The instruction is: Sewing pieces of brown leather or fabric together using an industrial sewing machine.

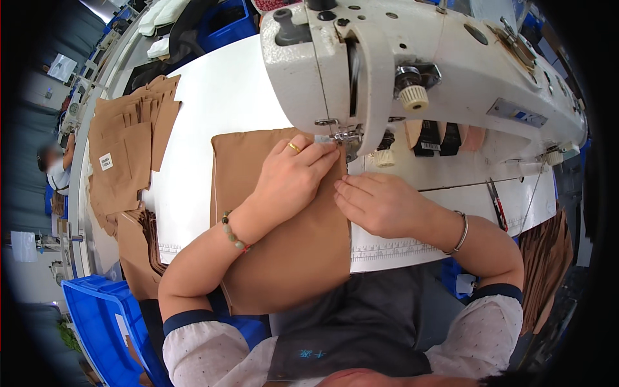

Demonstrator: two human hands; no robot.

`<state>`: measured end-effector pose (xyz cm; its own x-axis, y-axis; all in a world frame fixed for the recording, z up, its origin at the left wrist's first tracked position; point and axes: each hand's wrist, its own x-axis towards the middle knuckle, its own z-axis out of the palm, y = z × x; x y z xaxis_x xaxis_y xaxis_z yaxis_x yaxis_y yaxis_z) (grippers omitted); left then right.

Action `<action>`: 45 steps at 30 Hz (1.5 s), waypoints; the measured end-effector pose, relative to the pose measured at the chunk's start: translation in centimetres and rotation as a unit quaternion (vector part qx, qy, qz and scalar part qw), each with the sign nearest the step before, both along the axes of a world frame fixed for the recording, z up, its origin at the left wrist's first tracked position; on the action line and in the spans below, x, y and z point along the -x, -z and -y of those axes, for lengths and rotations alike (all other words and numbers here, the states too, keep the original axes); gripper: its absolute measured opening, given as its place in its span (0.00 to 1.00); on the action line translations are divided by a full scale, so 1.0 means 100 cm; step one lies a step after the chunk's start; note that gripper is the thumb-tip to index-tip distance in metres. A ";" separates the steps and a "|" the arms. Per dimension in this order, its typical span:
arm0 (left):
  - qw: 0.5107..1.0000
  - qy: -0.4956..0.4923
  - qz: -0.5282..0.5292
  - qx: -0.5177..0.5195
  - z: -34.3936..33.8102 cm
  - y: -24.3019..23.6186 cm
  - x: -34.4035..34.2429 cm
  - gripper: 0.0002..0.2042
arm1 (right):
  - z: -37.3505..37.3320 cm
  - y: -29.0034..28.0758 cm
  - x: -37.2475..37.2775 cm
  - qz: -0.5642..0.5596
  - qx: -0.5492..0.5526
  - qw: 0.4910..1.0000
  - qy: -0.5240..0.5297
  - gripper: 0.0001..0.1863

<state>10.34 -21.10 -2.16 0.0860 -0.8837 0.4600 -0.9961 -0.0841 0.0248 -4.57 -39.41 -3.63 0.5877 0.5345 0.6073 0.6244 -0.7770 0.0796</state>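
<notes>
A brown fabric panel (284, 258) lies across the white machine table, its right edge running up to the presser foot (347, 137) of a white sewing machine (412, 51). My left hand (293, 171) bears on the panel's upper part, fingers bunched together and their tips beside the foot. Something pale blue shows at those tips, too small to name. Just below the needle area, my right hand (380, 203) pinches the panel's right edge between thumb and fingers. The panel's lower end hangs over the table's front edge.
Brown cut pieces (122, 142) are stacked at the left, with more brown fabric (545, 271) hanging at the right. Red-and-black thread snips (498, 205) lie right of my right hand. A blue bin (106, 322) stands lower left. Another person (58, 164) sits far left.
</notes>
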 end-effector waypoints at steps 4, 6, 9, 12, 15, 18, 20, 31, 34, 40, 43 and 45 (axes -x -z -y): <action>1.000 -0.006 -0.009 -0.015 -0.001 -0.004 0.005 0.18 | -0.002 0.000 0.002 -0.006 -0.001 1.000 0.007 0.08; 0.997 -0.030 -0.047 -0.049 -0.009 -0.012 0.017 0.20 | -0.006 -0.003 0.007 -0.022 -0.002 1.000 0.021 0.07; 0.980 -0.034 -0.180 -0.082 -0.040 -0.027 0.056 0.27 | -0.018 -0.011 0.023 -0.069 -0.020 0.996 0.043 0.06; 0.951 -0.046 -0.292 -0.094 -0.082 -0.031 0.119 0.41 | -0.040 -0.017 0.050 -0.127 -0.082 0.987 0.050 0.07; 0.979 -0.102 -0.173 -0.018 -0.094 -0.002 0.160 0.36 | -0.069 -0.016 0.080 -0.116 -0.161 0.979 0.046 0.10; 0.982 -0.127 -0.117 0.079 -0.104 0.027 0.176 0.24 | -0.094 -0.003 0.107 -0.080 -0.260 0.960 0.068 0.09; 0.983 -0.112 -0.092 0.111 -0.117 0.034 0.179 0.18 | -0.107 0.011 0.125 -0.080 -0.348 0.931 0.080 0.08; 0.979 -0.108 -0.109 0.136 -0.141 0.012 0.196 0.13 | -0.140 0.087 0.125 -0.393 -0.749 0.526 0.089 0.10; 0.983 -0.098 -0.105 0.112 -0.141 0.011 0.201 0.14 | -0.137 0.071 0.141 -0.467 -0.728 0.499 0.052 0.07; 0.990 -0.080 -0.096 0.060 -0.136 0.021 0.206 0.15 | -0.133 0.039 0.179 -0.514 -0.733 0.441 0.068 0.05; 0.992 -0.064 -0.090 0.057 -0.134 0.025 0.206 0.15 | -0.133 0.033 0.185 -0.535 -0.723 0.431 0.073 0.04; 0.993 -0.057 -0.086 0.060 -0.133 0.026 0.205 0.15 | -0.133 0.031 0.187 -0.541 -0.723 0.426 0.064 0.04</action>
